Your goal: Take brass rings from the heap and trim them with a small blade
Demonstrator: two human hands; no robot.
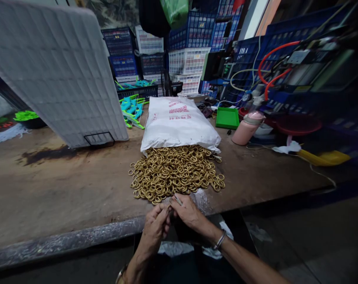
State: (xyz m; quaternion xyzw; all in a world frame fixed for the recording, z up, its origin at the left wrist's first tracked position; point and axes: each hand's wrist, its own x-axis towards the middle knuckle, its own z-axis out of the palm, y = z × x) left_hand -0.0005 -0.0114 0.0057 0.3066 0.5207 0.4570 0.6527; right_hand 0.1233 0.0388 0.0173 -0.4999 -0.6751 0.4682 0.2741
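Note:
A heap of gold-coloured rings point(173, 171) spills from the mouth of a white woven sack point(179, 122) onto the worktable. In front of the heap, at the table's near edge, my two hands meet. My left hand point(157, 223) is closed in a pinch on what looks like one gold ring, mostly covered by the fingers. My right hand point(188, 213) is closed around a small thin grey tool point(178, 200), whose tip points up and left. Its exact kind is too small to make out.
A large pale ribbed panel point(63, 75) stands on the wooden table point(87, 189) at left. Behind the sack lie blue-and-green plastic pieces point(133, 110). To the right are a green tray point(227, 118), a pink bottle point(248, 128) and a machine with red hoses point(303, 67). Stacked crates point(187, 61) fill the back.

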